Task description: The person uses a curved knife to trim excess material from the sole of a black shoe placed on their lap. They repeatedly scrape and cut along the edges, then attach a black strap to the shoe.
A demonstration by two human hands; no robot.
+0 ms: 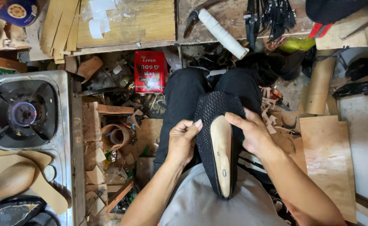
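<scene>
A black woven shoe upper (214,109) is stretched over a pale wooden shoe last (222,152) that rests sole-up on my lap. My left hand (183,140) pinches the upper's left edge beside the last. The upper's right edge is gripped by my right hand (251,132), thumb lying toward the last's toe end. Both hands hold the same shoe between my knees in black trousers.
A gas stove (23,113) burns with a small flame at the left, with wooden lasts (8,182) beside it. A red tin (150,72), scraps and tan leather sheets (328,155) cover the floor. A white roll (223,33) and black straps (271,14) lie on the wooden bench.
</scene>
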